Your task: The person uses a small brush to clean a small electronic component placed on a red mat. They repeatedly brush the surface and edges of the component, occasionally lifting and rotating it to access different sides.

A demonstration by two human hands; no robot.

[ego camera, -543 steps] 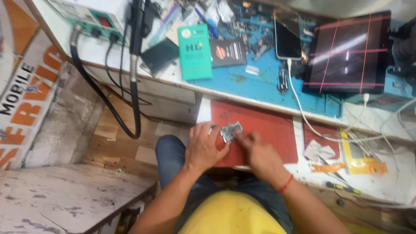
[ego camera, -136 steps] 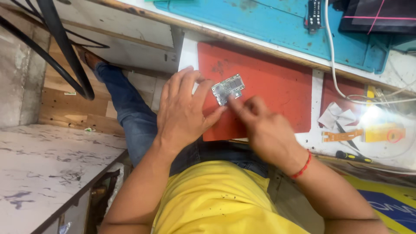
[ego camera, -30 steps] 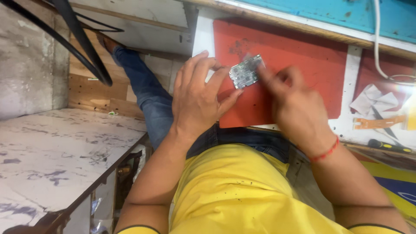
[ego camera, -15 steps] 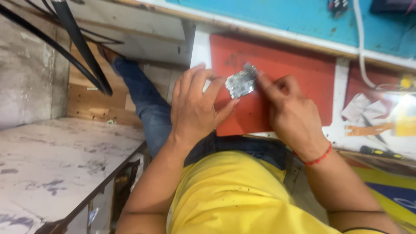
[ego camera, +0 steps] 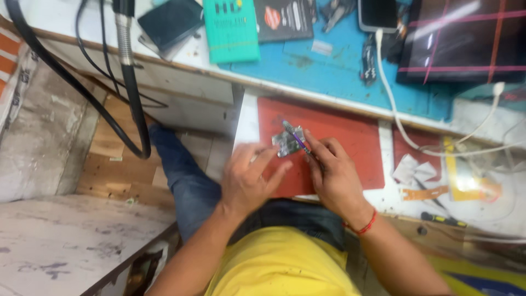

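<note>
A small silvery circuit board (ego camera: 284, 143) lies on a red work mat (ego camera: 339, 137) at the bench's front edge. My left hand (ego camera: 249, 178) rests on the mat with its fingertips pressed against the board's near side, steadying it. My right hand (ego camera: 334, 175) grips a thin purple-handled tool (ego camera: 296, 137), whose tip reaches over the top of the board. A red thread circles my right wrist.
Behind the mat, a blue surface (ego camera: 329, 71) carries a green box (ego camera: 231, 28), a dark packet (ego camera: 285, 19), a phone (ego camera: 378, 13) on a white cable (ego camera: 394, 118) and a dark tablet (ego camera: 466, 41). Black hoses (ego camera: 129, 82) hang at left. Paper scraps and a screwdriver (ego camera: 441, 219) lie at right.
The view has tilted up, bringing the blue bench and its clutter into sight. Both hands stay at the board, and the purple tool now shows clearly in my right hand.
</note>
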